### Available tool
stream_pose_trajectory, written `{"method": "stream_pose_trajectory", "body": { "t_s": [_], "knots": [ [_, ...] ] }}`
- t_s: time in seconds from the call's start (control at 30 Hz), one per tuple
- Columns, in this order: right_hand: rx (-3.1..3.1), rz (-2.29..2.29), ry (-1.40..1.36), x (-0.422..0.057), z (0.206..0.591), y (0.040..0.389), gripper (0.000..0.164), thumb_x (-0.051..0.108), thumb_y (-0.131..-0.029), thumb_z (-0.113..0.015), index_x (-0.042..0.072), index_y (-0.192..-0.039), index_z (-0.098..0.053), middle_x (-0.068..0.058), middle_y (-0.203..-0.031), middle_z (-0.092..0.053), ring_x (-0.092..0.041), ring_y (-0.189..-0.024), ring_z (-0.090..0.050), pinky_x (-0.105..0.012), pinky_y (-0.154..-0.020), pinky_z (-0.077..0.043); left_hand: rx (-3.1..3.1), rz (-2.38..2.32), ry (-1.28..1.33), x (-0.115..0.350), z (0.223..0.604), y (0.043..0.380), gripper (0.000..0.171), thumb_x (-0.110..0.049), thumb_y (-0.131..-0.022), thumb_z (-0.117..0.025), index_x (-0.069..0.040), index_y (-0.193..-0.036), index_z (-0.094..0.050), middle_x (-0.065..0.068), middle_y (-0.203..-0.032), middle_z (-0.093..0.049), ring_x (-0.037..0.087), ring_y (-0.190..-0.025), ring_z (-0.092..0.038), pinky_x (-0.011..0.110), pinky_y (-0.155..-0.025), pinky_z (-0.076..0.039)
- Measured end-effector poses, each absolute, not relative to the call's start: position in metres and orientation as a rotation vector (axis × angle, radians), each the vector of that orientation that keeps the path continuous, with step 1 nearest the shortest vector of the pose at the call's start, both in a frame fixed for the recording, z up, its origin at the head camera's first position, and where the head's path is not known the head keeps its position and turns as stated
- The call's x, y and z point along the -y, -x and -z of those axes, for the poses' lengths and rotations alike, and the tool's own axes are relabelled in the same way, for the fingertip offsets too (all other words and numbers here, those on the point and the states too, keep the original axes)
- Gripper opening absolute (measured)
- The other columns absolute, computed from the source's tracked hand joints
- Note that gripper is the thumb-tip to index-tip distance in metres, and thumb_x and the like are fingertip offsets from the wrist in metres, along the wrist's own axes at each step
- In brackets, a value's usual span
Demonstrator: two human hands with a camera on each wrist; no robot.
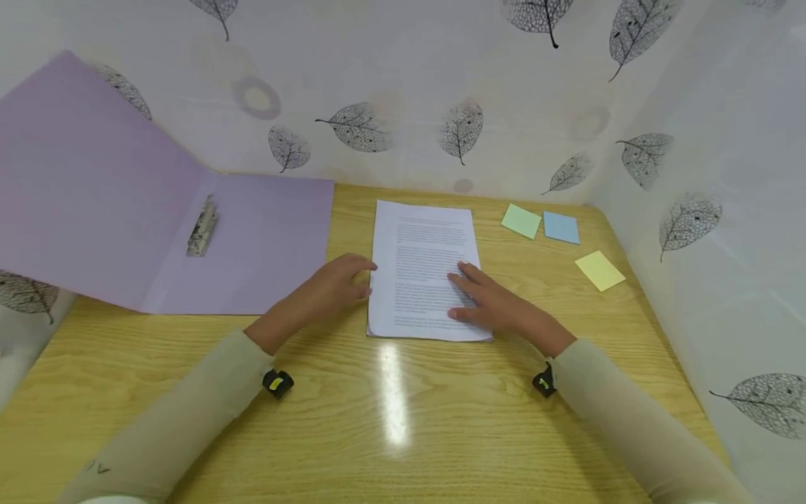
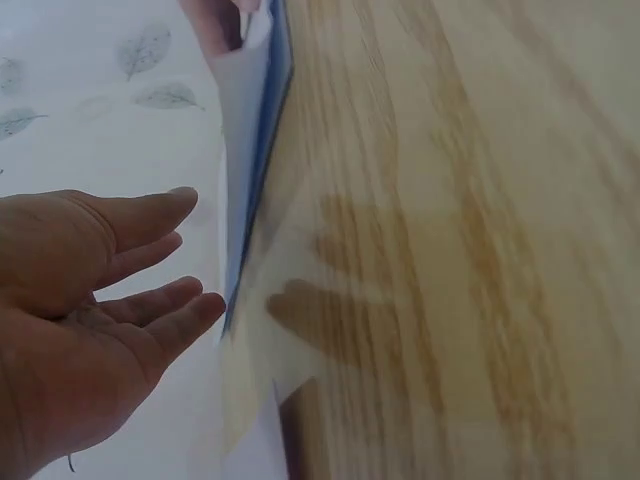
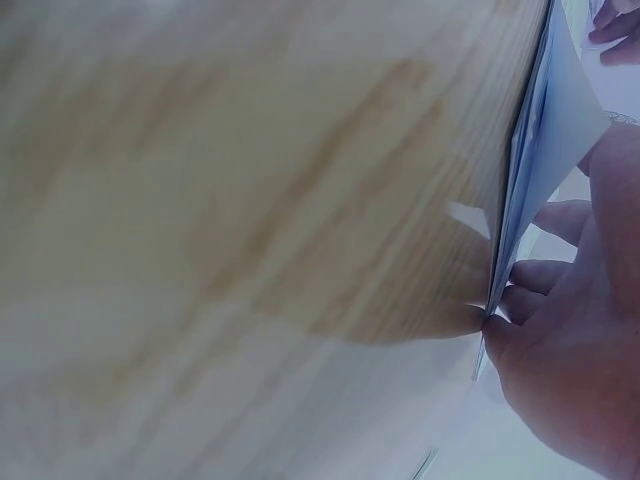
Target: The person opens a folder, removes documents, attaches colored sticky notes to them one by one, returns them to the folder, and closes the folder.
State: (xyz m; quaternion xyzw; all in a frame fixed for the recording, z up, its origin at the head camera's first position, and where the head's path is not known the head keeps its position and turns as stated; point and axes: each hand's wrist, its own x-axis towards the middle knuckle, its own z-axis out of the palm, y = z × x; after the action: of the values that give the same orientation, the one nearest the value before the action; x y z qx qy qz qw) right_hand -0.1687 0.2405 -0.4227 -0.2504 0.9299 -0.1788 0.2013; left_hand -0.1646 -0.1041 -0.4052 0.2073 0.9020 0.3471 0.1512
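Reaching in from either side, the two hands frame a printed paper stack (image 1: 428, 238) that lies flat on the tabletop (image 1: 327, 434), in front of the person. The left hand (image 1: 336, 287) is at the stack's left edge, its fingers loosely extended and parted, gripping nothing; whether a fingertip touches the paper I cannot tell. The right hand (image 1: 494, 304) lies over the right side of the top page with fingers spread; whether any finger hooks under the edge is unclear.

The stack looks thin and should be light, limp as single sheets but a little stiffer together. Smooth sheets will probably slide over one another, and a corner could crease if pinched alone. Both long edges seem the best hold, with thumbs above and fingers below; flat palms against the sides would square it.

Farther left, just apart from the stack, a purple folder (image 1: 277, 238) lies spread with its cover tilted up and a metal clip (image 1: 203, 227) near the fold. To the right are green (image 1: 521, 221), blue (image 1: 561, 227) and yellow (image 1: 599, 271) sticky notes.
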Motion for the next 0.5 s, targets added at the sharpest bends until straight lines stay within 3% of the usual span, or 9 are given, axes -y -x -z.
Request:
{"method": "stream_pose_trajectory", "body": {
  "t_s": [0.3,0.5],
  "knots": [
    [-2.601,0.476,0.696,-0.238,0.422,0.168,0.082,0.050,-0.099,-0.059,0.013,-0.162,-0.021,-0.016,-0.170,-0.002,-0.039,-0.155,-0.006,-0.056,-0.123,-0.019,-2.531,-0.946,-0.617,0.099,0.414,0.174,0.062,-0.020,-0.099,-0.066,-0.001,-0.152,-0.041,0.017,-0.163,-0.030,0.036,-0.152,-0.025,0.051,-0.124,-0.022],
    [-2.605,0.468,0.685,-0.238,0.419,0.168,0.082,0.050,-0.099,-0.058,0.013,-0.162,-0.021,-0.015,-0.170,-0.002,-0.038,-0.156,-0.006,-0.056,-0.123,-0.019,-2.528,-0.855,-0.659,0.096,0.419,0.173,0.067,-0.021,-0.099,-0.066,0.000,-0.154,-0.035,0.015,-0.164,-0.027,0.035,-0.153,-0.023,0.048,-0.124,-0.021]
  ]
}}
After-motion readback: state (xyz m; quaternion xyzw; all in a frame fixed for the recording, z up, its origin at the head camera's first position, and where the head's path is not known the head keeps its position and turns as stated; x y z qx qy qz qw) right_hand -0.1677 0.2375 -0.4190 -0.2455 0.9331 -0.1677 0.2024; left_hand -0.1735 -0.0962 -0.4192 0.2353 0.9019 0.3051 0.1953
